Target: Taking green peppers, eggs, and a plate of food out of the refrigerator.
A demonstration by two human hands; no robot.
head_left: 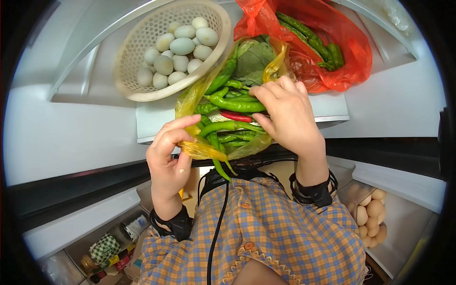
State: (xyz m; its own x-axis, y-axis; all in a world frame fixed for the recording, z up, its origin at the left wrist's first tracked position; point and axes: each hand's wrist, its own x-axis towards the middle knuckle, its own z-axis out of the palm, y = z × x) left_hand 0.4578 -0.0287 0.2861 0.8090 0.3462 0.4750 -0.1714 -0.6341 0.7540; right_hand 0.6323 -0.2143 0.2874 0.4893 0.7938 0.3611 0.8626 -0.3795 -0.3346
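Note:
My left hand (169,153) pinches the near left edge of a yellow plastic bag (201,149) between thumb and fingers. Inside the opened bag lie many long green chili peppers (233,103), a red chili pepper (237,117) and a leafy green vegetable (253,60) behind them. One green pepper (221,169) hangs over the bag's near edge. My right hand (285,114) reaches over the bag's right side, fingertips at the peppers; whether it grips one I cannot tell. The bag rests on a white refrigerator shelf (153,123).
A white plastic basket (222,46) of pale eggs (182,46) stands behind on the left. A red plastic bag (352,71) with green peppers (335,55) lies at the back right. Door bins hold brown eggs (374,208) at right and jars and packets (105,247) at left.

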